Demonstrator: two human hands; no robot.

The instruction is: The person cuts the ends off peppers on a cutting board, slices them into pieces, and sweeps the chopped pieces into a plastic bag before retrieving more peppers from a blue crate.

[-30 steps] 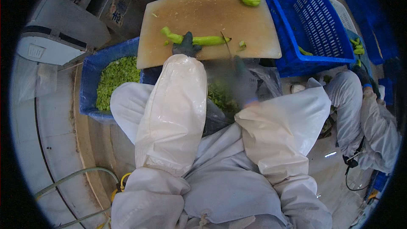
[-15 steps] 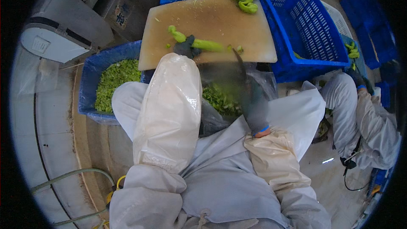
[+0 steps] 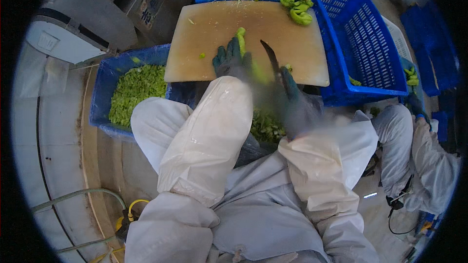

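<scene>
My left hand [image 3: 230, 61], in a dark green glove, rests near the front edge of the cutting board [image 3: 209, 24] with its fingers stretched out. Right beside it lies a long light-green pepper [image 3: 241, 40]. A blurred green mass [image 3: 262, 74], likely pepper pieces, is at the board's front edge between my hands. My gloved right hand [image 3: 297, 107], partly smeared by motion, grips a knife [image 3: 271, 57] whose dark blade points up and left over the board. Below the board, chopped green pieces [image 3: 267, 125] lie in a lined container.
Several curled green peppers [image 3: 298, 6] sit at the board's far right corner. A blue tub [image 3: 100, 100] of chopped greens stands left, a blue slatted crate [image 3: 336, 63] right. A co-worker's sleeve [image 3: 421, 158] is at the far right; a metal machine [image 3: 92, 17] stands far left.
My left hand has loosened from around the pepper, and its fingers are now extended. The pepper has turned from lying crosswise to pointing away. The knife has swung left and my right hand has risen.
</scene>
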